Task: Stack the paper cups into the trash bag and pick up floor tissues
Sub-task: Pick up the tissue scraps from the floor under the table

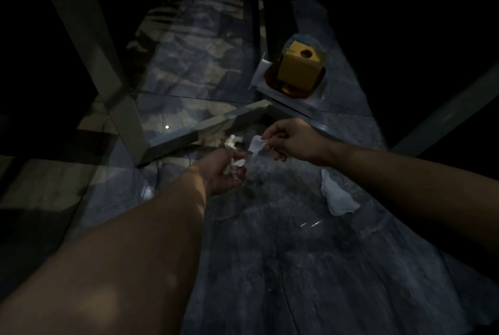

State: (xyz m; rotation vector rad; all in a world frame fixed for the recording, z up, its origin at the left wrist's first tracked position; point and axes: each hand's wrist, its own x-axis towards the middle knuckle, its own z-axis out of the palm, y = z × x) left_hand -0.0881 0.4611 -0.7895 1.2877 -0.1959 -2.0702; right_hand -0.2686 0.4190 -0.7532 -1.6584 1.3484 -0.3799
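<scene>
- Grey stone floor (283,267), dimly lit.
- Yellow box (301,67) sits farther off.
- Loose tissue (337,197) lies on the floor under the right forearm.
- Left hand (224,172) is curled around crumpled tissues (233,153).
- Right hand (293,143) pinches a small tissue (256,143) between its fingertips.

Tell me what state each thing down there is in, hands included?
left hand: closed around crumpled tissues
right hand: pinching a small tissue, lifted off the floor
white tissue on floor: lying loose, not picked up
yellow box: upright, round hole on top
</scene>
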